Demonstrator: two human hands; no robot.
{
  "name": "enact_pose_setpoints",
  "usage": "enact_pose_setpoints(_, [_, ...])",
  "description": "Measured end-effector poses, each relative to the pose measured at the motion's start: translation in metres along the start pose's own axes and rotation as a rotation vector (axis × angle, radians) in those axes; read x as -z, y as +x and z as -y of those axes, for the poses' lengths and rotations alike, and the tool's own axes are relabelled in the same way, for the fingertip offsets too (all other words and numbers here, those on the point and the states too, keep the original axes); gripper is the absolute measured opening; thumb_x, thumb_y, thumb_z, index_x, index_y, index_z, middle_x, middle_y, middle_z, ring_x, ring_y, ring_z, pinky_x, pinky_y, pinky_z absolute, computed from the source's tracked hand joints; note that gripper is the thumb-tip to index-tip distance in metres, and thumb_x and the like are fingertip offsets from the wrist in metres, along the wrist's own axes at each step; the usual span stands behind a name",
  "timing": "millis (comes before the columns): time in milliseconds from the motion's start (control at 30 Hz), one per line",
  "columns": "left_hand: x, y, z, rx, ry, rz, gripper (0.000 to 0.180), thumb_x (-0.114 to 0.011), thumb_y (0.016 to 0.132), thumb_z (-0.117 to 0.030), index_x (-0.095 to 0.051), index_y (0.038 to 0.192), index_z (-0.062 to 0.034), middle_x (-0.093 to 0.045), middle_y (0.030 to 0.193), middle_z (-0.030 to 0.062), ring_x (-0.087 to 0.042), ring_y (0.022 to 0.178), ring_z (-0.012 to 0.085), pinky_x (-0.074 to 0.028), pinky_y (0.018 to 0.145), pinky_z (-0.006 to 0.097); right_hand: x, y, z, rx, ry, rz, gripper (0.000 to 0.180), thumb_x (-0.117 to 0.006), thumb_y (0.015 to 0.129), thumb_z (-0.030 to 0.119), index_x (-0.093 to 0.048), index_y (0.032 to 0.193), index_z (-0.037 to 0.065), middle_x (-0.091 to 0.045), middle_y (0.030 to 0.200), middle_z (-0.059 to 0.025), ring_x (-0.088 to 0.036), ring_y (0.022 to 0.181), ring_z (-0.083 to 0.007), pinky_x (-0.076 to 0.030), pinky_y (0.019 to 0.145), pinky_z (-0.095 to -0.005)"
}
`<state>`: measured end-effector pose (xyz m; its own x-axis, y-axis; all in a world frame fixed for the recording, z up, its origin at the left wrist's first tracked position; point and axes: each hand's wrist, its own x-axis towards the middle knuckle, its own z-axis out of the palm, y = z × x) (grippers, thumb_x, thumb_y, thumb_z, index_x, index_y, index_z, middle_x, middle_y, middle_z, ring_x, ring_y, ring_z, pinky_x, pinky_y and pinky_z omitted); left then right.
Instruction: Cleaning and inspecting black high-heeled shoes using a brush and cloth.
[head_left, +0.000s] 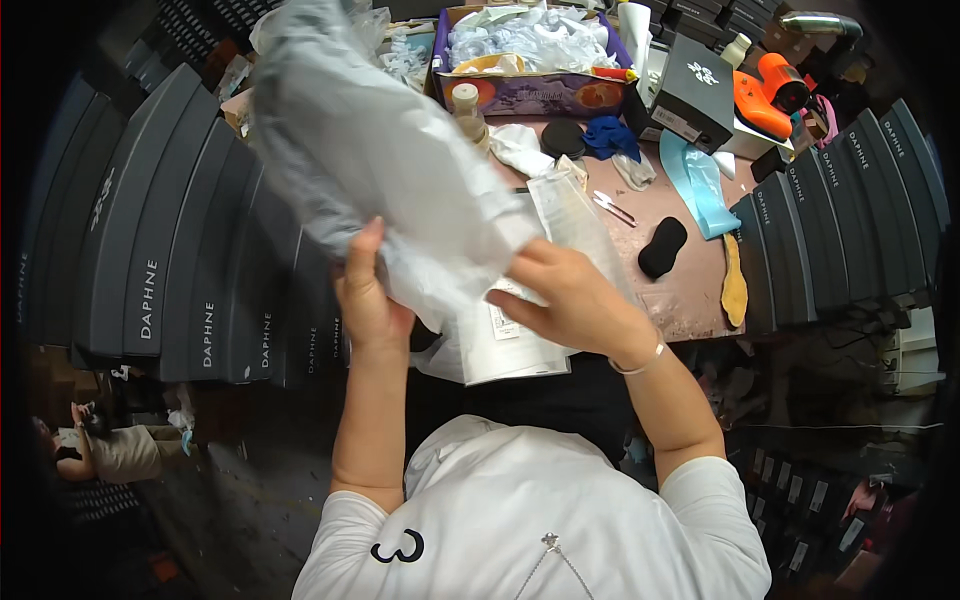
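Both hands are raised above the pinkish worktable (690,290). A large translucent grey plastic bag (370,150) is gripped at its lower end by the left hand (368,300), thumb laid up along the film. Its crumpled right edge is pinched by the closed right hand (565,295), with a silver bangle (640,362) worn at the wrist. White paper sheets (510,345) are seen just beneath the bag. Dark grey shoeboxes (170,220) are stacked on the left, and a black oval pad (662,247) lies on the table.
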<state>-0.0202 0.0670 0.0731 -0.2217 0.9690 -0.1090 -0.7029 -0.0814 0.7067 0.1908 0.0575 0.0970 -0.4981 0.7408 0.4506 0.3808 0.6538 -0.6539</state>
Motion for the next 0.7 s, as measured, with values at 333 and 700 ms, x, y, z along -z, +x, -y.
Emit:
enact_pose_setpoints(333, [0.036,-0.104,0.054,-0.4,1.126,0.662,0.087,-0.079,0.074,-0.007,-0.029,0.144,0.0031,-0.043,0.136,0.0241,-0.051,0.122,0.0346,-0.047,0.095,0.039,-0.04,-0.06,-0.017,-0.659,1.197,-0.581,0.055,-0.059,0.095,0.029,-0.04,0.137,0.0,-0.055,0.128,-0.0117,-0.058,0.113,-0.0242,-0.047,0.096,-0.0411])
enact_pose_setpoints(700, [0.153,-0.129,0.063,0.698,0.18,0.009,0.029,-0.057,0.098,-0.026,-0.058,0.112,-0.0009,-0.064,0.101,0.0089,-0.063,0.086,0.0166,-0.053,0.071,0.027,-0.087,-0.05,-0.039,-0.471,-0.498,0.315,0.081,-0.077,0.071,0.044,-0.047,0.13,-0.004,-0.056,0.119,-0.0235,-0.057,0.109,-0.0403,-0.048,0.09,-0.0481])
